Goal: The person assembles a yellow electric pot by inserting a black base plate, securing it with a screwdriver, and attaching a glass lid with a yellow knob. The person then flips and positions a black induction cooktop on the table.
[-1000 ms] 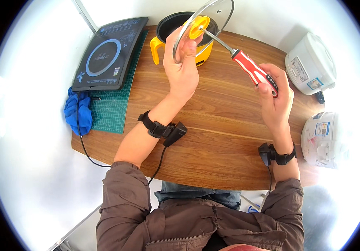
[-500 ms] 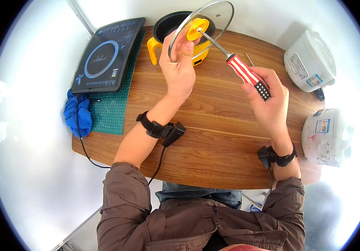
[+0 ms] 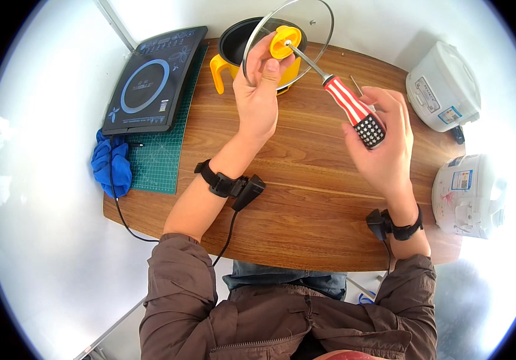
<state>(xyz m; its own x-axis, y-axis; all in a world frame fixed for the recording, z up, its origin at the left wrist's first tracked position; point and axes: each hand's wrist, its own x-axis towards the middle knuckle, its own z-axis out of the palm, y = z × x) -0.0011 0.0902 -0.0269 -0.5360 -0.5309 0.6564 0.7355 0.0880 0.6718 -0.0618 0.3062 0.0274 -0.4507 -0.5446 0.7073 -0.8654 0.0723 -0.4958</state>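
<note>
My left hand [image 3: 261, 90] is closed on a glass pot lid [image 3: 328, 37], which it holds up on edge by its rim and yellow knob [image 3: 281, 41]. A screwdriver [image 3: 349, 99] with a red-and-white striped handle and a starred black end has its tip at the screw in the knob's centre. Around the handle's rear, the fingers of my right hand [image 3: 390, 135] are curled, with the thumb beside the starred end. Behind the lid stands a yellow pot [image 3: 231, 45] with a dark inside and a side handle, partly hidden by the lid and my left hand.
A black induction cooker [image 3: 150, 84] leans on a green cutting mat [image 3: 156, 162] at the left, by a blue cloth [image 3: 112, 165]. Two white rice cookers, one far [image 3: 444, 87] and one near [image 3: 467, 195], line the right of the wooden table [image 3: 294, 210]. Cables trail from my wristbands.
My right hand's fingers have shifted around the handle, which now shows more of its starred end. The lid and knob have moved slightly in my left hand.
</note>
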